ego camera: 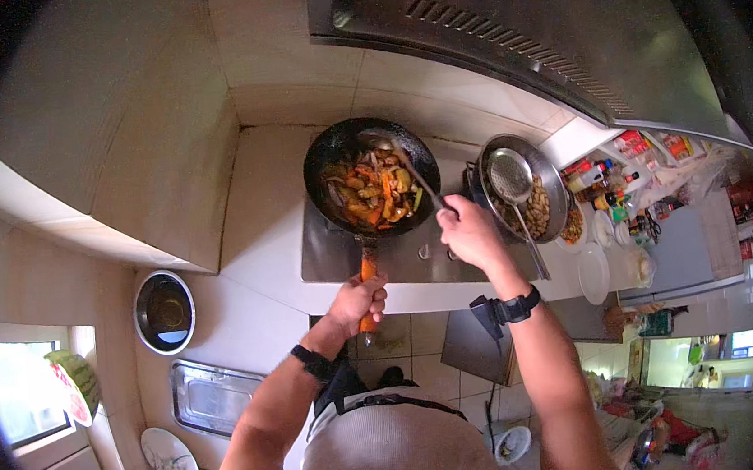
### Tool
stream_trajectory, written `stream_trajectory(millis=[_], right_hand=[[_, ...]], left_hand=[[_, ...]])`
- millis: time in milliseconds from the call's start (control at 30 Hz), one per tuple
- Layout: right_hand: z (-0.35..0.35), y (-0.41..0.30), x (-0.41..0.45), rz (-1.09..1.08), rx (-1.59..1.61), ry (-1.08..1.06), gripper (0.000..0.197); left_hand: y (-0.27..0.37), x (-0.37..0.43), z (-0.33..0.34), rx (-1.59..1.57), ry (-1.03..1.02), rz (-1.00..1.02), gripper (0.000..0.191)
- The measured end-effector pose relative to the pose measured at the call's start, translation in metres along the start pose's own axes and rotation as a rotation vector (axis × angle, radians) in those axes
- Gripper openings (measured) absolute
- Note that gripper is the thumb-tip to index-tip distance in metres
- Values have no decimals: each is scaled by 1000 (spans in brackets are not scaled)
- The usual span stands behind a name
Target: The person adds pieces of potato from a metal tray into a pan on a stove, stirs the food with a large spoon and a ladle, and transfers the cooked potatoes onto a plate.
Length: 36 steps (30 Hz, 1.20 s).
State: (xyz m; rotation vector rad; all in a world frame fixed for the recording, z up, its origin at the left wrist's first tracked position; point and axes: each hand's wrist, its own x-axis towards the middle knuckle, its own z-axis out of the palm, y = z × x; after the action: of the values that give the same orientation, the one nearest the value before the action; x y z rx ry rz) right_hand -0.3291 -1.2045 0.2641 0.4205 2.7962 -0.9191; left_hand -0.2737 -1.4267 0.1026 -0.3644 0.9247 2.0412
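A black wok (319, 203) sits over the left side of the steel gas stove (324, 260), tilted a little toward me. My left hand (358, 303) is wrapped around its orange handle (368, 263). In the wok lies a stir-fry (372, 191) of orange strips, yellowish-brown pieces and purplish slices. My right hand (474, 229) grips the dark handle of a metal ladle (420, 175). The ladle's bowl rests at the far side of the food, inside the wok. Watch-like black bands are on both of my wrists.
To the right, a metal pan (556, 197) holds brown pieces, with a perforated skimmer (511, 178) across it. Beyond are bottles (592, 177) and a white oval plate (593, 273). A steel bowl (164, 312) and tray (212, 397) stand left. The range hood (534, 36) overhangs the stove.
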Motion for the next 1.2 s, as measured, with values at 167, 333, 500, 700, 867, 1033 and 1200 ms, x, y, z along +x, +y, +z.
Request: stream_trajectory(millis=[167,333,500,700,867,1033,1200], right_hand=[[19,50,60,73,12,46,42],[50,46,38,311,664,-293,21],[-1,31,-11,43,135,-235,43],[1,58,-45,-139,-115,-113,31],[52,72,-16,-188,-210,-31,29],[66,79,-10,-154,-282,-209,51],[57,85,-25,-547,-413,224,40]], left_hand=[[-3,6,10,-11,-28,-13,13],[1,0,6,34,19,-11,21],[-1,13,-4,16,-22,-81,27],[0,20,-9,-69,-101,-131,33],[1,16,-8,-224,-12,-60,49],[2,15,-17,-245,167,6,59],[-3,20,-15,-242,236,49,59]])
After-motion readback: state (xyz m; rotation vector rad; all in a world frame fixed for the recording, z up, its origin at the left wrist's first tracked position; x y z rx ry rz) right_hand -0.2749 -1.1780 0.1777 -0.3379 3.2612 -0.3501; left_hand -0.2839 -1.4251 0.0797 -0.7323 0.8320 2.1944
